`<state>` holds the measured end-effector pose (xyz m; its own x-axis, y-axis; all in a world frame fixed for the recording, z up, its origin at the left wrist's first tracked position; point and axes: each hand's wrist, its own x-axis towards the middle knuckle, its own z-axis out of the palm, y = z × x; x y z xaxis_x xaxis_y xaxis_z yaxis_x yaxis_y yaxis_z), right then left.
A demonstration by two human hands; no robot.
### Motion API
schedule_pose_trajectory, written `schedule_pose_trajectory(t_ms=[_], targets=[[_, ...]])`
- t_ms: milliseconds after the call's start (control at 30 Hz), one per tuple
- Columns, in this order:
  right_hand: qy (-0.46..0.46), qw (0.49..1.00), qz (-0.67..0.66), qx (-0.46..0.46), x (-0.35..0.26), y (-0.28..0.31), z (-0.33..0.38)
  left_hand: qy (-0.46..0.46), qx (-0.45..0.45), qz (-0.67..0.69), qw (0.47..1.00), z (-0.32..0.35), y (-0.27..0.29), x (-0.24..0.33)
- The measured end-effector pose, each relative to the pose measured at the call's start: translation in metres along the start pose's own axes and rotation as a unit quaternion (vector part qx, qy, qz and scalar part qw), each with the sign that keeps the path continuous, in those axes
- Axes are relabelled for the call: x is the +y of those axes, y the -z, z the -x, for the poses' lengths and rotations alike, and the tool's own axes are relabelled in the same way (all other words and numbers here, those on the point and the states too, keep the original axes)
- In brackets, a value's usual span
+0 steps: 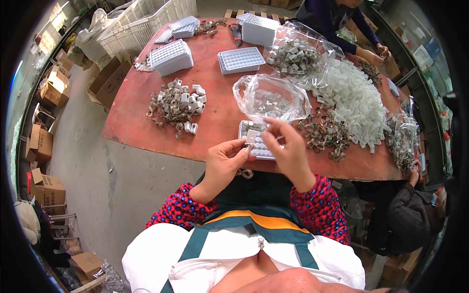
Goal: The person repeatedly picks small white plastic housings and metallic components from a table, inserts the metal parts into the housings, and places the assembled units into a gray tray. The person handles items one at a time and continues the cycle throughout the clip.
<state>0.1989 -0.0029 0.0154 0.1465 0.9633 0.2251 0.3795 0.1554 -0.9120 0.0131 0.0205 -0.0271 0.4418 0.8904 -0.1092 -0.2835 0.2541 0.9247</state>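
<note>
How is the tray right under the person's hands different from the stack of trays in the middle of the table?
The near tray is a single layer, partly covered by the hands, with small pieces in some pockets. The stacked trays lie several deep, farther up the red table, untouched, and their top pockets look unfilled. The left hand pinches a small metal part over the near tray. Both are pale, rectangular and gridded.

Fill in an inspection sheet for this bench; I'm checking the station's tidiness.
Surface: reddish-brown wooden table, worn.
Job's things: small metal part pinched in left hand; right hand over white compartment tray.
Clutter: heap of white plastic pieces, clear plastic bag, stacked white trays.
Fingers: both hands' fingers closed on the part.
Cables: nothing seen.
Surroundings: cardboard boxes, white crates, another person's hands.
</note>
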Motion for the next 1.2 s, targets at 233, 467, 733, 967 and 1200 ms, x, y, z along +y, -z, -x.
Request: schedule_pose_trajectory(t_ms=[233,467,733,967,1200], targets=[[0.04,0.997,0.05,-0.052,-0.001,0.0,-0.009,-0.013,-0.022,0.008,1.0,-0.001,-0.008,0.006],[0.263,0.953,0.151,-0.025,-0.011,0.009,0.003,-0.036,-0.085,0.074,0.993,0.003,-0.006,0.01],[0.357,0.912,0.196,-0.053,-0.025,0.017,0.018,-0.175,-0.072,0.002,0.982,0.016,-0.009,0.001],[0.385,0.889,0.249,0.012,-0.019,0.003,0.025,-0.163,-0.049,-0.017,0.985,0.016,-0.007,-0.007],[0.127,0.967,0.217,-0.051,0.029,0.029,-0.071,-0.009,-0.014,0.134,0.991,0.007,0.003,-0.01]])
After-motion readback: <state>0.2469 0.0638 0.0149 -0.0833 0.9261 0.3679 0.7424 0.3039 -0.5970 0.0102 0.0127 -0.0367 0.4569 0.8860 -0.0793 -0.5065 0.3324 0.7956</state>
